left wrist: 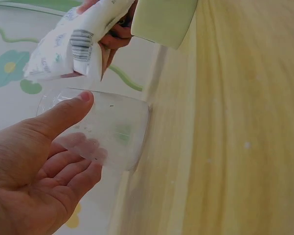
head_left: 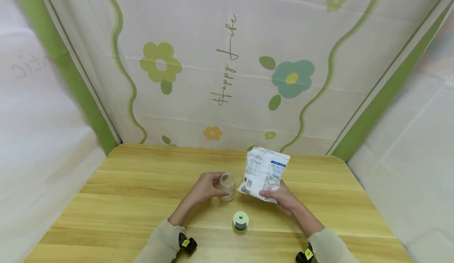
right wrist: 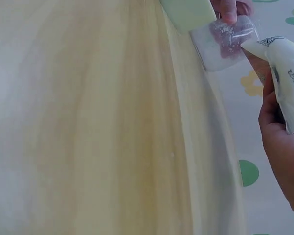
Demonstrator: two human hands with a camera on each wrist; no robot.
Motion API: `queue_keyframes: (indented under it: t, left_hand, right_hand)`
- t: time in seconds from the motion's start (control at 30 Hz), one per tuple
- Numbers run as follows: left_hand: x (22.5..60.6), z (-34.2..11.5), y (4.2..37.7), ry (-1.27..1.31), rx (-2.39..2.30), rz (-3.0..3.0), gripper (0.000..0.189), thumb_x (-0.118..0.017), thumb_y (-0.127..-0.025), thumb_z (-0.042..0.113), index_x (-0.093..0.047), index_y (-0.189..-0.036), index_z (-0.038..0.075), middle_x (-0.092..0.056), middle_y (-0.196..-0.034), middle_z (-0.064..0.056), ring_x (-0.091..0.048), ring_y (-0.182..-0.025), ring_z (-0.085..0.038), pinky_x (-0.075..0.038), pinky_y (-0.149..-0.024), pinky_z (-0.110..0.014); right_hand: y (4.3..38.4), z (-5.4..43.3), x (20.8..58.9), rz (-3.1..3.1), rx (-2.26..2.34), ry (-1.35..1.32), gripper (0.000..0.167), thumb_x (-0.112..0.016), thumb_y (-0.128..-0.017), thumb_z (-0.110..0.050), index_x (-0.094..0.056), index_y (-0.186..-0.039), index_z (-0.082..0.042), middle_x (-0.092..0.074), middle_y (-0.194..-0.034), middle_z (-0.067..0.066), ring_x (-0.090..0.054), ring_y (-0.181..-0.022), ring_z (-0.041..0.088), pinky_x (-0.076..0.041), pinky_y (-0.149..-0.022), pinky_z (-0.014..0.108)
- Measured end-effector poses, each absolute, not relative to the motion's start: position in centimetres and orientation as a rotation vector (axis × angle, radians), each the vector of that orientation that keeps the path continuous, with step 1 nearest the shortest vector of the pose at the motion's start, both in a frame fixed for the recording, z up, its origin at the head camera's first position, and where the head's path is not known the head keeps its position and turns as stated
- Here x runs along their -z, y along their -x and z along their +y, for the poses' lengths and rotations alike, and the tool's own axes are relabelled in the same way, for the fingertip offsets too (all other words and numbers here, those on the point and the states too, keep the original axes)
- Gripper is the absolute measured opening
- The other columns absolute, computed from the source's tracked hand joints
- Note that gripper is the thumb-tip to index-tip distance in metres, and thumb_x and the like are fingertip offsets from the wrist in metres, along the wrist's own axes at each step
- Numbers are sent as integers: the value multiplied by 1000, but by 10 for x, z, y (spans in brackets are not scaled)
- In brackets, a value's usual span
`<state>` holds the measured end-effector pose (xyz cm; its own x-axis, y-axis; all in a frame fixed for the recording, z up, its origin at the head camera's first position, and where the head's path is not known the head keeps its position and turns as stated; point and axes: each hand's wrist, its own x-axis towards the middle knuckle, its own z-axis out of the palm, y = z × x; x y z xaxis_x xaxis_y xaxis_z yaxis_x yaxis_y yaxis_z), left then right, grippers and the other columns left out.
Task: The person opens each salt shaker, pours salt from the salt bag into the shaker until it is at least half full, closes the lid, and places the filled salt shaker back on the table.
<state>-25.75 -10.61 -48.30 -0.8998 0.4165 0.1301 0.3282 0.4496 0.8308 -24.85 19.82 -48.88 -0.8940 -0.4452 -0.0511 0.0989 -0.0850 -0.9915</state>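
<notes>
My left hand [head_left: 208, 188] holds a clear jar [head_left: 228, 188], which stands upright on the table with its mouth uncovered. In the left wrist view the thumb lies on the near side of the jar [left wrist: 120, 129] and the fingers show through its far wall. A whitish film and a few specks show on the jar [right wrist: 225, 46] in the wrist views. My right hand [head_left: 281, 196] grips a white printed bag [head_left: 264, 172] by its lower part, thumb in front. One lower corner of the bag, tilted, hangs close to the jar's mouth.
A pale green round-topped container [head_left: 240, 219] with a dark patch stands on the wooden table [head_left: 142, 200], nearer to me than the jar. Small white specks dot the wood in the left wrist view. A flower-printed curtain [head_left: 198, 77] rises behind the table's far edge.
</notes>
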Motion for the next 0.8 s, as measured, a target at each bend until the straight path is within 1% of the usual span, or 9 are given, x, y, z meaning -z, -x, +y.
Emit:
queue_keyframes:
  t: [0.1, 0.17, 0.27, 0.43, 0.5, 0.67, 0.8]
  left_hand:
    - [483, -106, 258, -666, -1446, 2594, 62, -85, -80, 22, -62, -134, 4, -67, -130, -16, -64, -121, -30, -54, -100, -40]
    - [483, -106, 257, -667, -1441, 2593, 62, -85, -79, 23, -62, -134, 4, -67, -129, -16, -64, -121, -30, -54, -100, -39]
    - [484, -106, 258, -675, -1439, 2600, 62, -85, -79, 24, -62, -134, 4, -67, -129, -15, -64, -122, -29, -54, -100, -38]
    - [483, -107, 259, -682, -1449, 2603, 62, -85, -79, 24, -63, -133, 4, -68, -128, -15, -63, -122, -29, -54, -100, -38]
    - [483, -107, 259, -684, -1457, 2596, 62, -85, -79, 24, -63, -133, 4, -68, -128, -16, -63, -122, -29, -54, -100, -39]
    - [482, -107, 258, -697, -1469, 2590, 62, -85, -80, 24, -62, -133, 2, -68, -127, -18, -63, -122, -31, -54, -100, -42]
    - [482, -108, 259, -698, -1462, 2596, 62, -85, -80, 23, -62, -133, 2, -68, -128, -17, -63, -122, -31, -54, -101, -41]
  right_hand:
    - [245, 194, 487, 1780, 2065, 408, 54, -71, -85, 2, -52, -127, -26, -72, -115, -12, -69, -106, 11, -56, -90, 28]
    - [243, 192, 486, 1735, 2087, 451, 54, -68, -85, 6, -52, -125, -27, -72, -116, -11, -69, -106, 12, -57, -90, 28]
    - [240, 189, 484, 1678, 2120, 516, 55, -65, -86, 8, -50, -126, -27, -71, -118, -10, -69, -108, 13, -57, -91, 30]
    - [236, 185, 476, 1655, 2128, 546, 61, -66, -87, 8, -45, -131, -28, -70, -120, -8, -70, -109, 15, -59, -90, 34]
    - [235, 184, 473, 1659, 2120, 531, 61, -65, -87, 8, -45, -131, -27, -71, -119, -7, -71, -105, 17, -61, -84, 35]
    - [232, 182, 467, 1727, 2096, 500, 54, -65, -87, 7, -50, -127, -26, -73, -113, -4, -73, -94, 20, -61, -65, 30]
    - [231, 181, 462, 1788, 2095, 491, 49, -67, -87, 4, -54, -125, -24, -74, -111, -5, -73, -93, 19, -60, -62, 28]
